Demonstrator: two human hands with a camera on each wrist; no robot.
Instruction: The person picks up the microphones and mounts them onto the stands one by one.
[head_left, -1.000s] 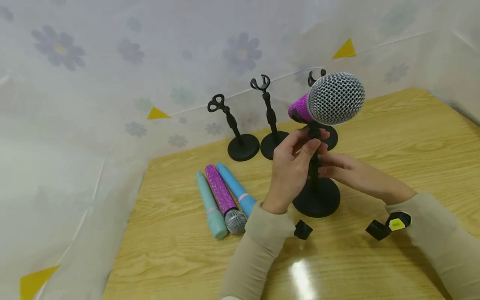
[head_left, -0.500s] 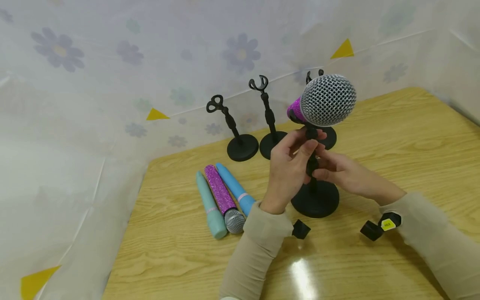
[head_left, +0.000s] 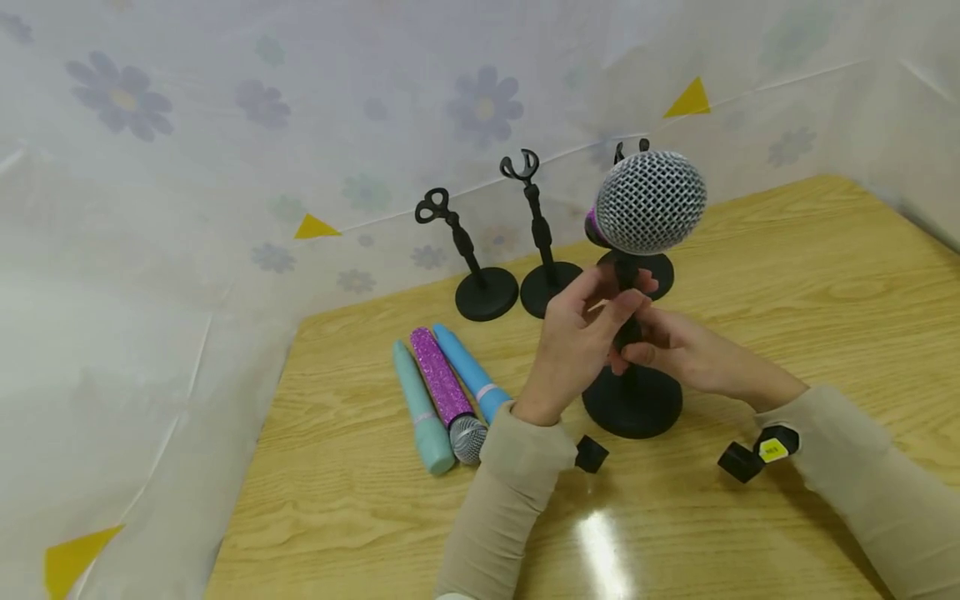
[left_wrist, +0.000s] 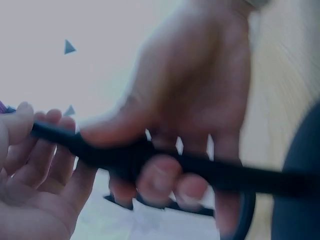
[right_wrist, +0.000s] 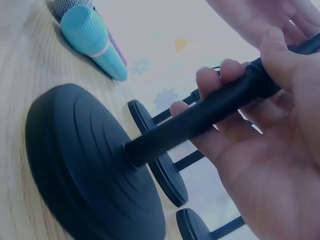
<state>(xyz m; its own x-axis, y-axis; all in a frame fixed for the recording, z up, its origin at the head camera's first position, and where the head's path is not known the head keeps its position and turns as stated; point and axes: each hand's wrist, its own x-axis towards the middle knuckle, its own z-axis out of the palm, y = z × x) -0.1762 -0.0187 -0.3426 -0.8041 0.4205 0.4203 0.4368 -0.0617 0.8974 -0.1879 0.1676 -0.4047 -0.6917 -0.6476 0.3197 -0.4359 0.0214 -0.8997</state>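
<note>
A microphone (head_left: 651, 202) with a large silver mesh head sits in the clip of a black desktop microphone stand (head_left: 632, 408). Its head faces the camera, so most of its purple body is hidden behind. My left hand (head_left: 581, 342) holds the upper pole just under the clip, thumb in front. Lower down, my right hand (head_left: 693, 354) grips the thicker collar of the pole; in the right wrist view its thumb and fingers (right_wrist: 207, 82) wrap the pole. The round base (right_wrist: 90, 165) stands on the wooden table.
Left of the hands lie a teal microphone (head_left: 423, 408), a purple glitter microphone (head_left: 442, 379) and a blue microphone (head_left: 471, 367). Along the back stand three more black stands, including a left one (head_left: 486, 293) and a middle one (head_left: 542, 229). A flowered sheet (head_left: 360, 125) hangs behind.
The microphone's head has swung toward the camera and slightly left, hiding more of the purple body. My right hand has moved left and closed round the pole. My left hand stays near the same spot.
</note>
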